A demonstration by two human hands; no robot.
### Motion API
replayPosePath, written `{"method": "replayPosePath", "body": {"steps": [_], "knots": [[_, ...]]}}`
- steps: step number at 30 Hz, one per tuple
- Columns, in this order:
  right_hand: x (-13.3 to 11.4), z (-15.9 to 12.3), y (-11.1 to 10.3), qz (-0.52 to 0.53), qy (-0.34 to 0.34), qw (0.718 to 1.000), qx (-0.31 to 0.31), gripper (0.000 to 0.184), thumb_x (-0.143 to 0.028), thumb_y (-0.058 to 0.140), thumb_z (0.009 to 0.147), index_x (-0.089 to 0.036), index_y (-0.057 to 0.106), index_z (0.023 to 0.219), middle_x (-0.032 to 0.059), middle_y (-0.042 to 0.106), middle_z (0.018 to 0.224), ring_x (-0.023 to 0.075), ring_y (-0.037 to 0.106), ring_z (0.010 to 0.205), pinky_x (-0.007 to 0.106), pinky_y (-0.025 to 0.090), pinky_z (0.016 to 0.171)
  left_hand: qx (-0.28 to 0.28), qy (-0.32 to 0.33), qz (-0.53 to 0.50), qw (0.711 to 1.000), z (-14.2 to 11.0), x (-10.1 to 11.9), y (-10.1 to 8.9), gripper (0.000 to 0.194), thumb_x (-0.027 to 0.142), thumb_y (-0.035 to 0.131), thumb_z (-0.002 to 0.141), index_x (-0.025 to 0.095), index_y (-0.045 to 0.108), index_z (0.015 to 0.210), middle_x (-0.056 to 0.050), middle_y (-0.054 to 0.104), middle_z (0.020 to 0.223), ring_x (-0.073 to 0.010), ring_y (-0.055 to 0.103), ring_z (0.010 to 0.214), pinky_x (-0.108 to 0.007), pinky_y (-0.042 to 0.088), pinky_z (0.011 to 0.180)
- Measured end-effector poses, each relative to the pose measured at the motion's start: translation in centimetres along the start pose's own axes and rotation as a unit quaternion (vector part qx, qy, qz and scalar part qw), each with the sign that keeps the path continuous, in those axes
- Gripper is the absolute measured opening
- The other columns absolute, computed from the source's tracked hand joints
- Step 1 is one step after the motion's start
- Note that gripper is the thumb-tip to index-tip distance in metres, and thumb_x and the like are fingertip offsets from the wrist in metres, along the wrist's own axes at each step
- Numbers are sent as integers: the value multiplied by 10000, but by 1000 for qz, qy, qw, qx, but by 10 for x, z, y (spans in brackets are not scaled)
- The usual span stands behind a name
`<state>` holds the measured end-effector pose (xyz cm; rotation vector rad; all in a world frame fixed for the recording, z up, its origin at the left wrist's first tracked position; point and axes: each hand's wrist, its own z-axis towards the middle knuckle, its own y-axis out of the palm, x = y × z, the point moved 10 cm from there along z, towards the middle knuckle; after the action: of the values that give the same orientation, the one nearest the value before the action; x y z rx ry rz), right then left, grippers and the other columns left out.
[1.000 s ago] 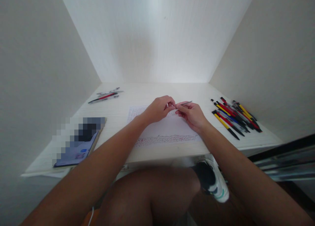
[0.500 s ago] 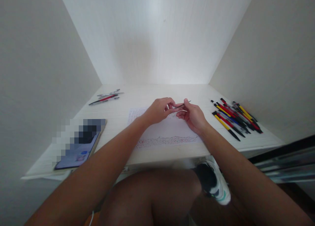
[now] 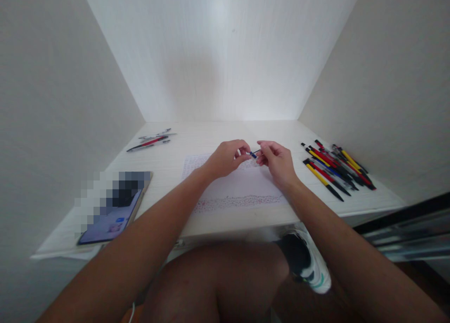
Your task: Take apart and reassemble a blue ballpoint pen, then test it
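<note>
Over the middle of a white desk (image 3: 197,140), my left hand (image 3: 227,158) and my right hand (image 3: 276,161) meet with fingers pinched. Between them runs a thin pen part (image 3: 253,153) with a blue end; each hand grips one end of it. Under the hands lies a sheet of paper (image 3: 235,187) covered with small scribbles and a reddish band near its front edge.
A pile of several red, yellow, blue and black pens (image 3: 333,166) lies at the right. A few more pens (image 3: 153,139) lie at the back left. A phone (image 3: 116,206) rests at the front left. White walls enclose the desk. My knee and a shoe (image 3: 309,262) sit below the desk edge.
The thin piece stuck out past my right hand before; now my right fingers have closed in over it and only a short blue stretch shows between the hands.
</note>
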<state>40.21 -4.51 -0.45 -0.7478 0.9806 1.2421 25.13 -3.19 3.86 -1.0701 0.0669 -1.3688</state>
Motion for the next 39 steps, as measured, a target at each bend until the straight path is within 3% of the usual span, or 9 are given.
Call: {"method": "replayPosePath", "body": {"steps": [3, 8, 11, 17, 21, 25, 29, 34, 39], "knots": [[1, 1, 1, -39, -11, 999, -13, 315, -490, 753, 877, -182, 766, 939, 54, 662, 783, 176, 585, 609, 299, 497, 581, -4, 4, 1, 1000, 0, 0, 0, 107, 246, 606, 907, 172, 672, 947, -27, 694, 872, -110, 585, 691, -279, 469, 691], [-7, -1, 1, -97, -44, 994, -13, 324, -486, 654, 960, -188, 757, 1033, 55, 675, 829, 199, 595, 643, 320, 486, 594, -10, -9, 13, 1000, 0, -5, 2, 98, 238, 609, 907, 178, 677, 944, -28, 694, 877, -113, 581, 689, -283, 472, 699], [-19, -4, 1, -175, -101, 979, 2, 271, -428, 599, 999, -205, 741, 1056, 64, 685, 940, 241, 626, 812, 369, 506, 750, 4, -12, 27, 1000, 0, -8, 0, 111, 252, 617, 911, 174, 679, 959, -38, 697, 894, -118, 581, 693, -292, 474, 711], [-17, -8, 20, -356, -178, 915, -63, 160, -261, 608, 1003, -205, 733, 1085, 93, 658, 1110, 298, 581, 1055, 456, 438, 992, 21, -11, 36, 999, -1, -13, -2, 125, 233, 608, 911, 161, 680, 984, -49, 701, 912, -120, 594, 709, -290, 473, 719], [-3, -10, 31, -471, -162, 860, -115, 211, -208, 629, 1017, -198, 722, 1205, 100, 604, 1274, 321, 551, 1153, 497, 434, 1026, 11, -15, 30, 999, -1, -13, -1, 130, 229, 600, 908, 160, 675, 989, -50, 702, 929, -120, 602, 731, -283, 487, 737], [3, -14, 39, -529, -144, 820, -161, 193, -179, 642, 1026, -257, 767, 1151, 72, 579, 1336, 328, 570, 1152, 516, 456, 1004, 13, -20, 27, 999, -1, -13, -1, 133, 223, 600, 905, 157, 677, 991, -53, 707, 951, -124, 605, 745, -289, 482, 743], [-2, -14, 39, -535, -150, 817, -156, 170, -94, 669, 990, -205, 795, 1015, 68, 617, 1281, 305, 594, 1111, 452, 462, 1006, 13, -26, 31, 999, -1, -14, 0, 126, 231, 612, 904, 160, 681, 981, -43, 699, 907, -120, 589, 712, -287, 467, 713], [-7, -9, 31, -523, -147, 832, -115, 191, 12, 684, 923, -157, 763, 883, 62, 690, 990, 257, 632, 928, 358, 491, 877, 9, -17, 46, 999, -1, -12, -1, 115, 224, 607, 907, 158, 683, 961, -42, 695, 903, -123, 588, 726, -292, 455, 730], [-8, -9, 27, -512, -136, 843, -95, 195, 42, 695, 884, -143, 734, 931, 52, 683, 917, 239, 633, 840, 328, 479, 802, 8, -17, 40, 999, -1, -12, -1, 103, 187, 605, 885, 153, 682, 945, -43, 696, 900, -119, 584, 716, -290, 458, 732]]}}
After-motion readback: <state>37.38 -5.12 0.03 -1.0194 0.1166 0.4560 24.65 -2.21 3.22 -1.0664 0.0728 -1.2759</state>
